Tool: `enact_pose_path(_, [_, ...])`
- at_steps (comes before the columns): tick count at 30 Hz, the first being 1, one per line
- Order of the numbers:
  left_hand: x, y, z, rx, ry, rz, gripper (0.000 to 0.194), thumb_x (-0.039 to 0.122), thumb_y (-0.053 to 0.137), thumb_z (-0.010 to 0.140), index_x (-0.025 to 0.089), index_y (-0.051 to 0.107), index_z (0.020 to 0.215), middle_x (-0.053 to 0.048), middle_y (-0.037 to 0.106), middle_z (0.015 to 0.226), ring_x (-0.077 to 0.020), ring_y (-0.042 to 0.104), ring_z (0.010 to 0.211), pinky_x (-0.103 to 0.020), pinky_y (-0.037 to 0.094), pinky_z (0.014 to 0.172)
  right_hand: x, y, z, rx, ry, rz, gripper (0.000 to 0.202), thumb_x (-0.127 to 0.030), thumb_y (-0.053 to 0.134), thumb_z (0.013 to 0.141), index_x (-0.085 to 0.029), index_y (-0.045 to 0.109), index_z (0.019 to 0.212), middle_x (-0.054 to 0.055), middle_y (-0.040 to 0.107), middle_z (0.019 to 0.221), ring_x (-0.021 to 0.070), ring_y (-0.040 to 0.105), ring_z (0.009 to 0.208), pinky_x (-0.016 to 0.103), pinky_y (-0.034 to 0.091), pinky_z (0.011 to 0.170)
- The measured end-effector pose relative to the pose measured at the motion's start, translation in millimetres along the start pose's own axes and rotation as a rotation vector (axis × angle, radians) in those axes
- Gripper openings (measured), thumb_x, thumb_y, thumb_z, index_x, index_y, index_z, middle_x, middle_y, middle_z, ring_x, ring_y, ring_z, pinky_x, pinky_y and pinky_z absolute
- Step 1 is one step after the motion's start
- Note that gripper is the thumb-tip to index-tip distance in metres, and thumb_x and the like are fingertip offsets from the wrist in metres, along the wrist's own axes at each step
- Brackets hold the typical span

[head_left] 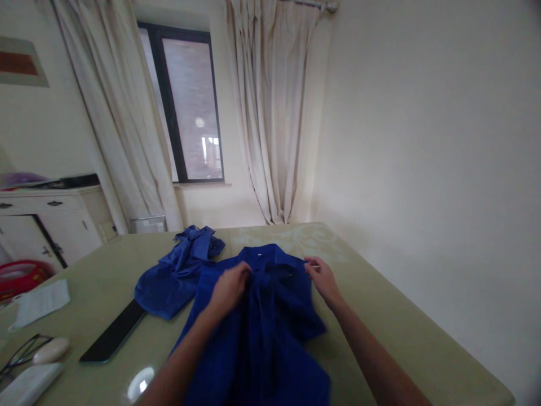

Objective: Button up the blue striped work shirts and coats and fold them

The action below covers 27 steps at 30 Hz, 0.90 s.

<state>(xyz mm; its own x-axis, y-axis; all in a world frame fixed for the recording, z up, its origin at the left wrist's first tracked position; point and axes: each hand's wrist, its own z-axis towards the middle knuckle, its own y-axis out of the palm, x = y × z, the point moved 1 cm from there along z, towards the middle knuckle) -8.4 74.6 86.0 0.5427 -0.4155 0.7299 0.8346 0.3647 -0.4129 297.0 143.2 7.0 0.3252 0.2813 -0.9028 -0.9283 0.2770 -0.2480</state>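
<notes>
A dark blue garment (262, 338) with a collar lies spread on the greenish table (372, 282). My left hand (231, 285) is at the front of it, left of the collar, its fingers closed on the fabric. At the garment's right shoulder is my right hand (320, 276), its fingers pinched together around a thin, pale item that is too small to name. Another blue cloth (181, 270) lies bunched up to the left, touching or very near the garment's left shoulder.
On the table's left are a black phone-like slab (114, 332), a face mask (42, 303), glasses (26, 352), a pale rounded object (51, 350) and a white case (31, 385). A red basin (25, 277) stands beyond. A wall borders the right side.
</notes>
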Motion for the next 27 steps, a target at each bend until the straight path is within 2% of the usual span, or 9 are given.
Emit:
enact_pose_path(3, [12.6,-53.4,82.6,0.302,-0.020,0.094,0.026,0.028,0.044,0.095,0.022,0.067,0.104,-0.009,0.073,0.105,-0.0275,0.065,0.104,-0.044,0.046,0.102,13.1,-25.0,-0.8,0.120,0.005,-0.102,0.039,-0.047,0.056,0.083,-0.018,0.072,0.104,0.011,0.073,0.095,0.0239,0.069,0.082,0.036,0.055,0.074])
enact_pose_path(4, [15.6,-66.7,99.4,0.482,0.031,0.181,0.027,0.028,0.042,0.096,0.021,0.065,0.109,-0.009,0.071,0.109,-0.0271,0.064,0.108,-0.043,0.045,0.103,19.9,-27.7,-4.8,0.157,0.012,-0.147,0.038,-0.046,0.054,0.084,-0.018,0.071,0.103,0.012,0.073,0.098,0.0246,0.069,0.085,0.037,0.055,0.078])
enact_pose_path(6, [12.6,-77.6,113.0,0.576,0.174,0.322,0.029,0.030,0.041,0.099,0.020,0.063,0.115,-0.010,0.068,0.115,-0.0260,0.061,0.115,-0.041,0.044,0.106,34.5,-23.9,-16.5,0.195,0.037,-0.235,0.036,-0.041,0.050,0.086,-0.018,0.070,0.104,0.014,0.072,0.103,0.0262,0.069,0.091,0.040,0.054,0.084])
enact_pose_path(8, [-8.6,-68.0,101.3,0.418,0.244,0.453,0.029,0.031,0.041,0.099,0.020,0.063,0.115,-0.010,0.068,0.114,-0.0252,0.062,0.113,-0.038,0.046,0.104,46.2,-11.8,-29.3,0.174,0.055,-0.316,0.036,-0.036,0.049,0.085,-0.017,0.069,0.108,0.015,0.071,0.106,0.0273,0.068,0.095,0.042,0.053,0.089])
enact_pose_path(11, [-69.1,-31.0,50.2,0.002,0.069,0.673,0.029,0.026,0.038,0.099,0.021,0.065,0.109,-0.008,0.070,0.107,-0.0244,0.066,0.104,-0.037,0.051,0.097,52.1,7.7,-43.0,0.077,-0.003,-0.378,0.037,-0.032,0.049,0.087,-0.020,0.067,0.117,0.013,0.068,0.114,0.0258,0.067,0.101,0.041,0.052,0.094])
enact_pose_path(13, [-109.8,-7.0,9.8,-0.051,-0.011,0.735,0.029,0.022,0.041,0.095,0.019,0.069,0.103,-0.012,0.072,0.102,-0.0287,0.068,0.099,-0.043,0.054,0.091,50.3,15.3,-48.1,-0.008,-0.088,-0.414,0.038,-0.029,0.050,0.088,-0.022,0.066,0.122,0.012,0.067,0.119,0.0255,0.065,0.109,0.040,0.050,0.099])
enact_pose_path(16, [-146.9,15.9,-32.2,-0.031,0.042,0.857,0.035,0.028,0.041,0.098,0.019,0.069,0.117,-0.013,0.069,0.124,-0.0317,0.061,0.120,-0.048,0.048,0.104,48.0,17.9,-52.3,-0.108,-0.168,-0.518,0.042,-0.027,0.054,0.088,-0.021,0.065,0.128,0.011,0.067,0.125,0.0272,0.060,0.121,0.042,0.044,0.108])
enact_pose_path(24, [-135.1,31.6,-37.2,0.005,0.218,0.810,0.045,0.027,0.047,0.096,0.020,0.059,0.138,-0.013,0.060,0.143,-0.0306,0.048,0.140,-0.054,0.029,0.122,43.6,16.2,-52.3,-0.238,-0.141,-0.680,0.055,-0.046,0.055,0.096,-0.023,0.056,0.146,0.010,0.054,0.151,0.0302,0.048,0.140,0.046,0.036,0.118])
enact_pose_path(27, [-122.8,54.4,-44.4,-0.177,0.315,0.676,0.049,0.030,0.048,0.098,0.025,0.052,0.146,-0.009,0.052,0.154,-0.0275,0.042,0.146,-0.052,0.027,0.125,36.9,17.3,-52.4,-0.300,-0.135,-0.724,0.060,-0.051,0.054,0.097,-0.022,0.052,0.149,0.010,0.049,0.155,0.0296,0.045,0.143,0.046,0.034,0.119])
